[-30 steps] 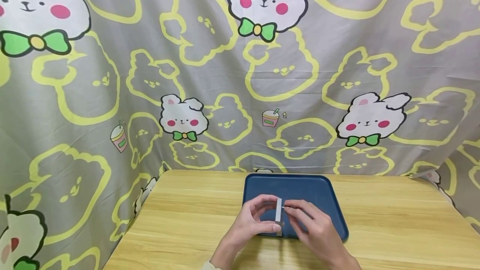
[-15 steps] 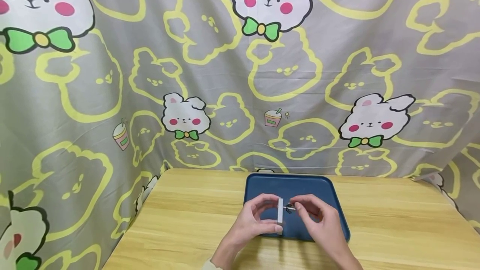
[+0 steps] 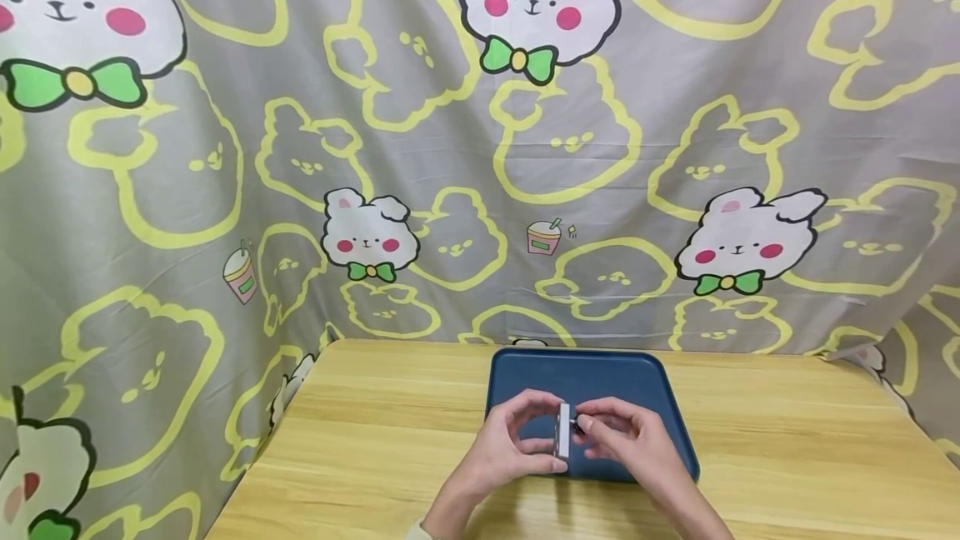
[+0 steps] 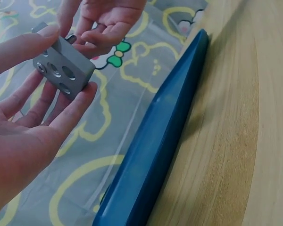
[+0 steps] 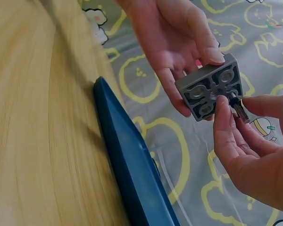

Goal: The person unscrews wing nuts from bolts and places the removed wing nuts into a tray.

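My left hand [image 3: 506,440] holds a small grey metal block [image 3: 565,432] by its edges, thumb on one side and fingertips on the other. In the left wrist view the block's smooth face shows several round holes. Its back, seen in the right wrist view, is ribbed with round recesses. My right hand [image 3: 633,437] pinches a small threaded screw [image 5: 242,113] with a dark part around it. One end of the screw meets the block's ribbed face, near a corner. A fingertip [image 5: 221,100] of the right hand lies against that face.
Below the hands a dark blue tray [image 3: 585,365] with a raised rim lies on the light wooden table [image 3: 390,407]. A grey curtain [image 3: 450,148] with cartoon rabbits hangs behind the table and along its left side.
Half a second ago a length of shiny rod and a dark loop showed between block and right hand. The right fingers have moved left to the block, which has turned slightly.
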Motion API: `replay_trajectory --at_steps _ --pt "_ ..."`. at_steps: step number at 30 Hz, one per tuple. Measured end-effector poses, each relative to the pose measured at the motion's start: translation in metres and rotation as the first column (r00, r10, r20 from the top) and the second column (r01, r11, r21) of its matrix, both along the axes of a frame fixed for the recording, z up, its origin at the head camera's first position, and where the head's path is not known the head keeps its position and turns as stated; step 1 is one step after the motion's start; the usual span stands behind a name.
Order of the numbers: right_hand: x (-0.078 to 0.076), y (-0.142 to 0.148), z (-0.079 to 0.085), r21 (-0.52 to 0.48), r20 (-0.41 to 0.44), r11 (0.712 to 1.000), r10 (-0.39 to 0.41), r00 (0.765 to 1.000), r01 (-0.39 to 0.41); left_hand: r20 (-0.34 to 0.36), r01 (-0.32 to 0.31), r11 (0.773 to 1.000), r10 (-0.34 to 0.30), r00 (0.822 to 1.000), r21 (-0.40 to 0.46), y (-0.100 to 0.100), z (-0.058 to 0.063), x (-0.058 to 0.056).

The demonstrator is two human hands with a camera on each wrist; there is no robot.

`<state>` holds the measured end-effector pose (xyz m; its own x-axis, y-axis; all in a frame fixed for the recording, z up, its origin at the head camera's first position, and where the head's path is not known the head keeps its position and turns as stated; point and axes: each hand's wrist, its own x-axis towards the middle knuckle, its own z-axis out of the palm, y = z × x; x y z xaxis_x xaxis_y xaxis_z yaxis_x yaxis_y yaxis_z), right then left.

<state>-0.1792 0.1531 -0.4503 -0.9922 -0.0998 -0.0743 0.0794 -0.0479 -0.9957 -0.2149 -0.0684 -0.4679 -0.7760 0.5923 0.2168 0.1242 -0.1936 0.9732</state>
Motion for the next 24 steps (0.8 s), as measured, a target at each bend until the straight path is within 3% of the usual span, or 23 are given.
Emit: replay_trajectory --at_steps 11,14,17,20,24 --pt "0.001 0.001 -0.003 0.01 -0.022 1.0 0.015 1.0 -0.014 -0.017 -0.005 0.999 0.005 1.0 -0.032 0.001 -0.002 0.0" --pt "0.001 0.002 -0.003 0.025 -0.049 0.999 0.021 0.999 -0.02 -0.009 -0.004 1.0 0.003 1.0 -0.029 0.001 -0.002 0.0" --pt "0.002 0.0 -0.004 0.079 -0.139 0.997 0.019 0.99 -0.008 0.004 -0.001 1.0 0.001 1.0 -0.018 0.0 -0.002 0.0" --pt "0.001 -0.003 -0.007 0.164 -0.287 0.986 0.008 0.958 0.042 0.018 0.001 1.0 -0.001 1.0 -0.004 -0.001 -0.003 -0.001" --pt "0.002 -0.007 -0.012 0.252 -0.494 0.957 0.002 0.87 0.141 0.033 0.001 1.0 -0.001 0.999 0.008 -0.002 -0.005 -0.003"
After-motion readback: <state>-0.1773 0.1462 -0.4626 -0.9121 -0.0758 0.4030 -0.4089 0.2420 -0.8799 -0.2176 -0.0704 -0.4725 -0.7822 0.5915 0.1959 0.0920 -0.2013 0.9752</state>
